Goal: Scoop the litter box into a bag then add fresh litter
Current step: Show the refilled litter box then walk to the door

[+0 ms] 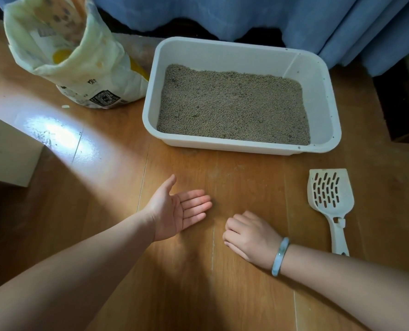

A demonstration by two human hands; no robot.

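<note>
Hands first: left hand [175,211] sits near centre over the wooden floor [103,187], palm turned up, fingers [196,204] spread flat and open, holding nothing. Right hand [249,237] is just right of it, palm down, fingers curled loosely under, gripping nothing. Pale blue-green bangle [280,256] on the right wrist. The two hands are close but apart.

Litter scoop [330,197] lies flat on the floor to the right of the right hand, not touched. White plastic, slotted head pointing far, handle pointing near.

Litter box [323,91] sits farther back, centre-right, a white rectangular tray resting on the floor. Grey-brown granular litter [232,103] covers its bottom in a fairly even layer. Can't make out any clumps from this view.

Litter bag [86,68] stands far left, just beside the box's left wall, top open and crumpled, cream with yellow print and a black label panel near the base. Contents can't be seen.

White box-like edge [5,151] at the left margin. Bright light patch on the floor between it and the bag. Blue curtain [246,15] hangs behind the tray along the far side.
</note>
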